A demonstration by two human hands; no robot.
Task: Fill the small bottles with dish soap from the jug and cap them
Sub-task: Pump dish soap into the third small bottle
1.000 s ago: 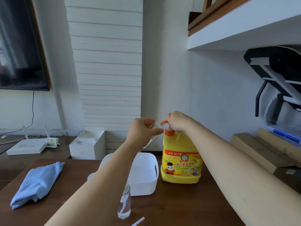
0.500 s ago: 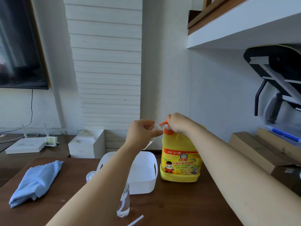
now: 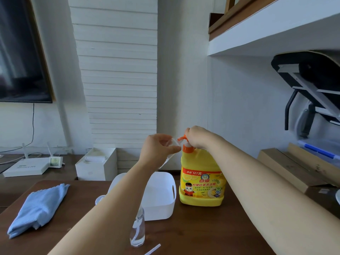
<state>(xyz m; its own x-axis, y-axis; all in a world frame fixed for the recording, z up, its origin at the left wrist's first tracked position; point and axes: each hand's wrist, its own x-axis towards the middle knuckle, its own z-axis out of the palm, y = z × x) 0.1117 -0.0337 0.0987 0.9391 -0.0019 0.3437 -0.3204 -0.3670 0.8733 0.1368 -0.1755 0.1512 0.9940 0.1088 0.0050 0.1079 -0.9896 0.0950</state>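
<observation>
A dark brown wooden table [image 3: 202, 236] carries the work in a white-walled room. A slatted panel [image 3: 119, 70] rises behind the hands, a dark television [image 3: 20, 52] hangs far to their left, and flat cardboard boxes [image 3: 287, 168] lie out to their right.

Against the earlier frames little differs. Both hands keep their places at the pump, and the jug stands where it stood.

The left hand [image 3: 158, 150] pinches a small bottle [image 3: 170, 144] of clear plastic, held tilted with its upper end close against the spout. The right hand [image 3: 198, 137] is curled over the head of the orange pump [image 3: 185, 144]. The pump tops the jug [image 3: 201, 181], a squarish yellow plastic container with a printed label, standing directly below the right hand.

Below the left hand sits a smooth white tub [image 3: 161, 205] with rounded corners and a slot handle, just beside the jug. Under the left forearm a second bottle [image 3: 137, 230], also clear, stands upright. A thin white tube [image 3: 152, 249] lies near it. Well to the left of the hands lies a folded soft blue cloth [image 3: 38, 207].
</observation>
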